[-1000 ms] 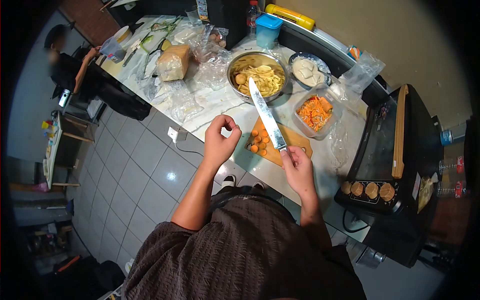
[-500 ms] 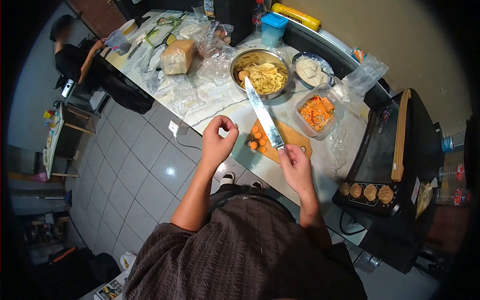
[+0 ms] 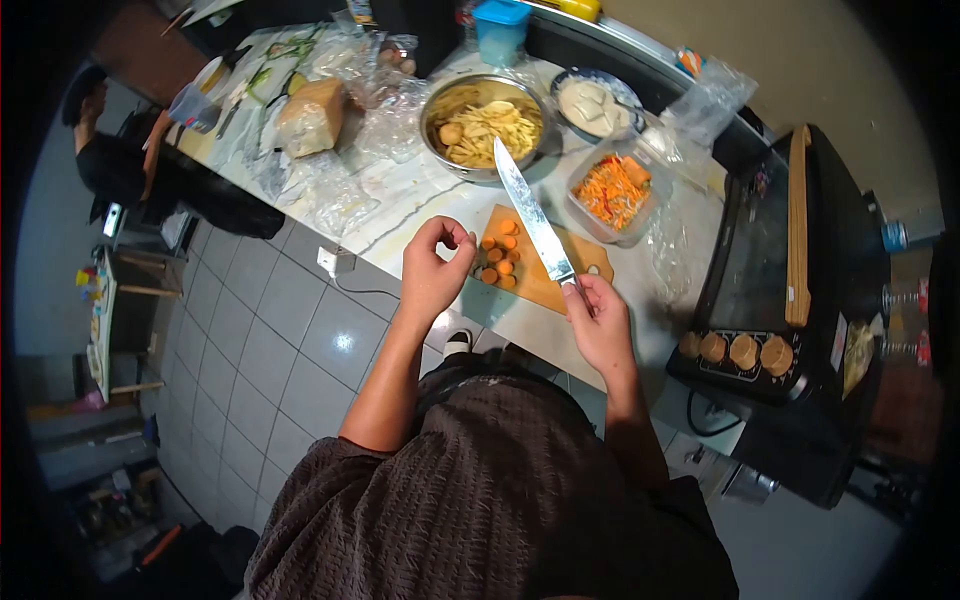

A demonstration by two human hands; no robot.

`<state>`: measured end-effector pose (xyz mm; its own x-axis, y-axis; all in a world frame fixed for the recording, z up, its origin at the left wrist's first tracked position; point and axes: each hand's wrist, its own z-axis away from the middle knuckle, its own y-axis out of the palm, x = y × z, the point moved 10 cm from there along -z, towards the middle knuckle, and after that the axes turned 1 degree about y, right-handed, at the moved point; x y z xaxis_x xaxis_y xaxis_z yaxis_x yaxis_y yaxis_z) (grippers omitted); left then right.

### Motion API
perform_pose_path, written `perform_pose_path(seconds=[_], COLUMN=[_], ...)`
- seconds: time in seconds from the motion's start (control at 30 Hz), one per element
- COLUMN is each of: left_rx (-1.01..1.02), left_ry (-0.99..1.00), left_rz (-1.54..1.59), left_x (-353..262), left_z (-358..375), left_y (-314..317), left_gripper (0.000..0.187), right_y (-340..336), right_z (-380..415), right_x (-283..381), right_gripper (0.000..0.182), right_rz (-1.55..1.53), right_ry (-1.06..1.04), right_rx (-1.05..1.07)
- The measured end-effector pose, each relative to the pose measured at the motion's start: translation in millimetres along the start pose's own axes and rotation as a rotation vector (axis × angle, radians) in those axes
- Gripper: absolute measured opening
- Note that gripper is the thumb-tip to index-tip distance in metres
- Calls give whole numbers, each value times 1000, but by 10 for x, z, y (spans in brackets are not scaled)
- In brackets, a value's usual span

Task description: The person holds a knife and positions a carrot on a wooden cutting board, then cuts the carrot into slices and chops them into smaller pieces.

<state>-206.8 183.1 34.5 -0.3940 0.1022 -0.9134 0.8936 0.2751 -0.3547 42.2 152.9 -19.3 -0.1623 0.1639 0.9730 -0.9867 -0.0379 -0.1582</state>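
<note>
My right hand (image 3: 603,330) is closed around the handle of a large kitchen knife (image 3: 528,213), its blade tilted up and away over a wooden cutting board (image 3: 536,287). Short carrot pieces (image 3: 508,243) lie on the board, left of the blade. My left hand (image 3: 436,272) hovers beside the board's left edge, thumb and fingers pinched together; whatever may be between them is hidden. Beyond the board stands a steel bowl (image 3: 431,141) of pale cut strips. A clear plastic container (image 3: 641,222) with shredded orange vegetables is to its right.
A black oven (image 3: 745,270) stands at the right. Farther back are a plate (image 3: 632,93) with white pieces, a blue-lidded tub (image 3: 502,40) and a wrapped bread loaf (image 3: 310,118). Plastic bags (image 3: 395,122) litter the counter. Another person (image 3: 120,155) stands at the far left.
The view has shifted, so the counter items appear farther left and higher. My right hand still holds the knife over the board; my left hand stays pinched, its fingers curled a little tighter.
</note>
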Motion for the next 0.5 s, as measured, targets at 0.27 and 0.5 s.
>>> perform_pose_path(seconds=[0.27, 0.5], left_rx=[249, 282], left_ry=[4, 85], left_rz=[41, -425], left_x=[88, 450], left_z=[-109, -241], left_y=[625, 781], left_gripper=[14, 24], right_y=[-404, -546], right_z=[223, 389], right_x=[-163, -266], right_gripper=[16, 18], right_rz=[65, 24], right_ry=[71, 105], right_rx=[-158, -265])
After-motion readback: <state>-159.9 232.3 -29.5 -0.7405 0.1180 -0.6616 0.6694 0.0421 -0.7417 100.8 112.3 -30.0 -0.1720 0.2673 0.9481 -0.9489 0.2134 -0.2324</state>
